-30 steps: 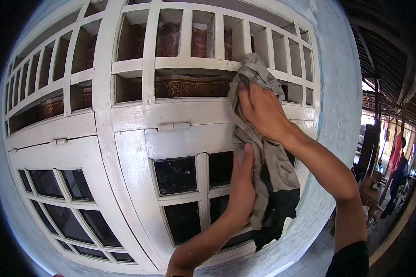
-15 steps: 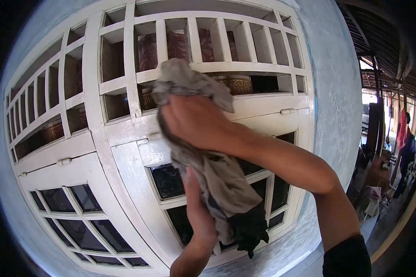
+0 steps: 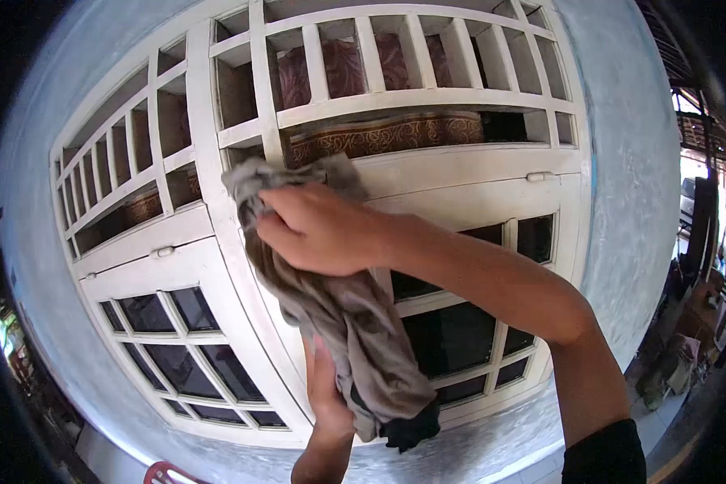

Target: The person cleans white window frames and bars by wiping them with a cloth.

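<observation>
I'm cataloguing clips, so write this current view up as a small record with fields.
Right hand: grips the bunched top of the grey cloth
Left hand: lower, at the cloth's hanging part; fingers mostly hidden
Second cloth: black cloth, showing at the grey one's lower end
Window: white frame, dark panes, slatted upper part
Behind slats: brown patterned fabric
Wall: pale blue wall

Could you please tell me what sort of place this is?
It looks like the outside of a house, perhaps a porch: there is a pale blue wall, a white window frame and a patterned curtain behind its upper slats.
</observation>
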`<state>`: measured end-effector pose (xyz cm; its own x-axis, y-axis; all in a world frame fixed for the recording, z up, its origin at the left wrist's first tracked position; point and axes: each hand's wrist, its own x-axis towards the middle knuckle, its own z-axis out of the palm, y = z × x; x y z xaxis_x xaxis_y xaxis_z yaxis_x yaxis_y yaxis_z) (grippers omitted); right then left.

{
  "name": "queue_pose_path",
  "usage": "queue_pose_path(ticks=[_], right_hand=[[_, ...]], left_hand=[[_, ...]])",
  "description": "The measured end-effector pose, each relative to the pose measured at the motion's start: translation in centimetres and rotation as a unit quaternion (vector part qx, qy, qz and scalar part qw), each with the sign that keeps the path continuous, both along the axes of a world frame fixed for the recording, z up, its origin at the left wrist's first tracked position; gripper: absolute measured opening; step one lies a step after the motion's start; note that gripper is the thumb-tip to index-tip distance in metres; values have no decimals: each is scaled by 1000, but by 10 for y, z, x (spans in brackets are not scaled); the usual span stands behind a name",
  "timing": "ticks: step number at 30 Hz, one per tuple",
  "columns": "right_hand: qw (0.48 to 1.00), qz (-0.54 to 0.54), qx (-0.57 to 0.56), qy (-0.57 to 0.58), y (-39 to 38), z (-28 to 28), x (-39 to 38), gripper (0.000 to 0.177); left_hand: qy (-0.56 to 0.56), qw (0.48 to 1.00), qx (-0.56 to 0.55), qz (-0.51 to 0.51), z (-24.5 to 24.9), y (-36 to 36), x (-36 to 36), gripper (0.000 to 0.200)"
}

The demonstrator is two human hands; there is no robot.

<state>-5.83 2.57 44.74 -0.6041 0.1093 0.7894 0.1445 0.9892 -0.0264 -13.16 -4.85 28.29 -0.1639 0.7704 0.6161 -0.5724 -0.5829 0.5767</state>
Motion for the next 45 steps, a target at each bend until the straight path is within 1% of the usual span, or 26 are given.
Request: queue_pose_path(ticks=[1, 2, 3, 4, 5, 6, 7, 8, 9, 10, 11, 12, 13, 14, 15, 17, 18, 21, 22, 24, 28, 34, 40, 45], right_hand=[[1000, 5, -18, -16, -3, -8, 2, 20], [1000, 6, 12, -1, -2, -20, 4, 22], [997, 19, -56, -40, -15, -25, 14, 25], [997, 31, -39, -53, -22, -34, 23, 24], [997, 67, -26, -34, -18, -50, 30, 24], [995, 102, -14, -14, -13, -70, 37, 25], [986, 109, -122, -38, -15, -87, 49, 15], [980, 108, -158, -54, -22, -102, 66, 19], [987, 90, -131, -35, -34, -117, 82, 25], [992, 70, -106, -18, -43, -134, 99, 31], [978, 79, -192, -26, -41, -160, 114, 32], [966, 61, -247, -38, -41, -186, 128, 32], [952, 41, -301, -48, -42, -212, 142, 31], [944, -8, -325, -59, -47, -239, 155, 29], [886, -15, -457, -68, -34, -300, 165, 40], [892, 7, -452, -3, -35, -364, 172, 32], [880, -38, -473, 21, -54, -370, 174, 30], [807, 27, -584, 86, -73, -382, 174, 32], [780, 56, -615, 98, -69, -386, 172, 32], [745, 84, -653, 107, -60, -404, 157, 32], [698, 105, -700, 109, -47, -448, 142, 32], [625, 92, -769, 101, -52, -523, 145, 33], [536, 69, -835, 103, -67, -595, 153, 35], [466, 46, -876, 110, -84, -649, 157, 38]], left_hand=[[13, 1000, -5, -16, -5, -6, -2, 55], [42, 999, -1, -17, -18, -7, -9, 55], [69, 997, 3, -19, -36, -6, -22, 55], [94, 995, 9, -20, -49, -7, -29, 54], [102, 995, -11, -17, -54, -13, -32, 54], [133, 990, -26, -35, -68, -13, -40, 54], [164, 984, -42, -51, -86, -12, -50, 54], [188, 975, -116, -23, -96, -14, -54, 62], [211, 959, -191, 5, -110, -18, -58, 71], [223, 950, -216, 44, -146, -8, -71, 62], [234, 938, -242, 82, -182, 1, -84, 54], [263, 918, -276, 106, -197, 4, -88, 53], [287, 903, -297, 115, -200, 7, -86, 53], [311, 889, -317, 116, -202, 8, -84, 53], [331, 876, -333, 114, -204, 9, -82, 53], [370, 854, -352, 102, -204, 8, -76, 53], [390, 843, -359, 92, -205, 7, -72, 53], [449, 811, -372, 54, -202, 4, -56, 52], [467, 800, -374, 39, -200, 4, -48, 52], [502, 778, -378, 6, -195, 4, -33, 52], [556, 739, -378, -36, -183, 2, -11, 51], [604, 695, -386, -62, -171, 1, 11, 50], [631, 662, -396, -80, -165, 0, 23, 50], [643, 647, -399, -95, -161, 0, 30, 49]])
